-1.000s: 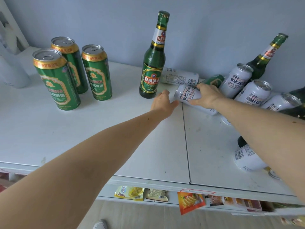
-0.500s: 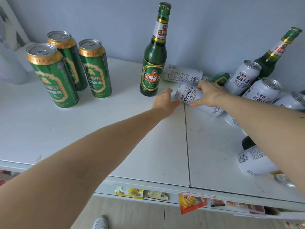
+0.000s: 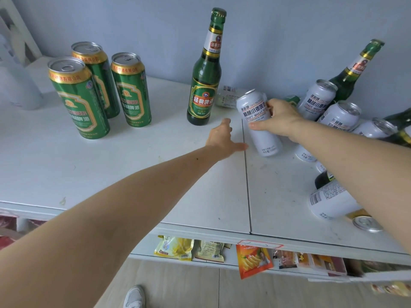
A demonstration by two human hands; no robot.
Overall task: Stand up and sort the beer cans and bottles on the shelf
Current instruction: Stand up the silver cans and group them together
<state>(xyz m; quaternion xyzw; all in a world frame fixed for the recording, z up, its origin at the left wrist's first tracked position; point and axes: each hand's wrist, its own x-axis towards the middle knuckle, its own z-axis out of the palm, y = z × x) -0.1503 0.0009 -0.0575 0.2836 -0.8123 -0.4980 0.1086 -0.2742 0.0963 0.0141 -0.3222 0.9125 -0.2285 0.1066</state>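
Beer cans and bottles on the white shelf (image 3: 133, 178), head view. Right hand (image 3: 281, 120) grasps a white can (image 3: 259, 123) near the shelf's middle, tilted, its base low against the surface. Left hand (image 3: 222, 138), fingers extended and released, rests on the shelf just beside that can, holding nothing. Three green cans (image 3: 97, 94) stand upright toward the back left corner; a green bottle (image 3: 205, 85) stands upright at the back edge, near centre. Unsorted white cans (image 3: 329, 112) and a leaning bottle (image 3: 351, 76) crowd the right end.

Step in hand, by judgement: righting one white can. The next move calls for bringing it fully vertical and setting it flat in a place of its own, clear of the upright bottle.

Another white can (image 3: 229, 96) lies partly hidden behind the bottle. The right forearm covers part of the pile; a dark bottle is cut off at the right edge, so the count is uncertain.
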